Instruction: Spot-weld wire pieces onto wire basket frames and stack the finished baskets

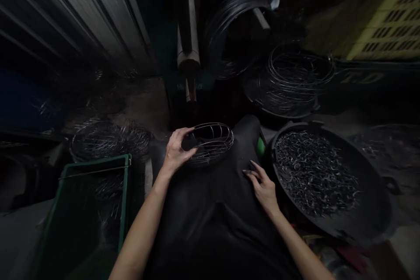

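Note:
A round wire basket (213, 144) of thin bright wire rests over my dark-covered lap. On its left side my left hand (179, 148) is closed, with the thumb below and the fingers over the rim wire. My right hand (262, 186) is a little right of the basket and apart from it, above the dark cloth (210, 197). Its fingers are drawn together toward the thumb; whatever may be between the dark fingertips is too small to make out. Beyond the basket stands a machine with a pale, narrow-tipped vertical part (188, 54).
Right of my lap lies a wide black pan (374, 214) heaped with short bent wire pieces (315, 175). Behind it, wire rings (295, 74) sit in another dark pan. A wire coil (226, 22) hangs near the machine. To the left are a green crate (126, 201) and piled wirework (98, 140).

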`<state>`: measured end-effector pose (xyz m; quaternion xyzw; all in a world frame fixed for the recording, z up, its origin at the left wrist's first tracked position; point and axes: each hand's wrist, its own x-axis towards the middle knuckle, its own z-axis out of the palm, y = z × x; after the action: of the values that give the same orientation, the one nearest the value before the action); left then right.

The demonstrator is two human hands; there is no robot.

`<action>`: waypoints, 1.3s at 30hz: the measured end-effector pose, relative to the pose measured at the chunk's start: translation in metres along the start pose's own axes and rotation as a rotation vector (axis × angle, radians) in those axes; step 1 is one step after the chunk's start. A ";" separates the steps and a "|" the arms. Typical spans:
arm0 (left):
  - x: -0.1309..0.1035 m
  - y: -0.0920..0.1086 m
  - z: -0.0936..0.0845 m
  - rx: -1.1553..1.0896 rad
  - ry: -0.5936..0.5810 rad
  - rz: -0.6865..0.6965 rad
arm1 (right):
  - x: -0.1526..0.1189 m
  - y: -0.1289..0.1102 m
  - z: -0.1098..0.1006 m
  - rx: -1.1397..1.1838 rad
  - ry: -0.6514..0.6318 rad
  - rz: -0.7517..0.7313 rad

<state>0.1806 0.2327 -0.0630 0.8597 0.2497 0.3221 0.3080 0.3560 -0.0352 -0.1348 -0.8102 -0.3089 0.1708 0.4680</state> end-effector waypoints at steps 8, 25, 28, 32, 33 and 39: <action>-0.003 0.001 0.001 0.006 0.019 0.028 | 0.013 -0.035 -0.005 -0.097 -0.028 -0.143; 0.005 0.006 -0.016 0.067 -0.033 0.083 | 0.115 -0.159 0.043 -0.621 -0.346 -1.077; 0.009 0.002 -0.019 0.025 0.023 0.094 | 0.121 -0.162 0.048 -0.660 -0.271 -1.234; 0.017 -0.003 -0.022 -0.002 0.072 0.103 | 0.130 -0.169 0.051 -0.717 -0.103 -1.428; 0.019 -0.004 -0.022 -0.005 0.078 0.105 | 0.132 -0.171 0.051 -0.728 -0.068 -1.471; 0.028 -0.008 -0.023 -0.026 0.093 0.113 | 0.140 -0.175 0.051 -0.756 0.064 -1.562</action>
<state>0.1812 0.2642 -0.0429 0.8524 0.2107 0.3819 0.2885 0.3732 0.1555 -0.0075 -0.4716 -0.7994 -0.3365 0.1593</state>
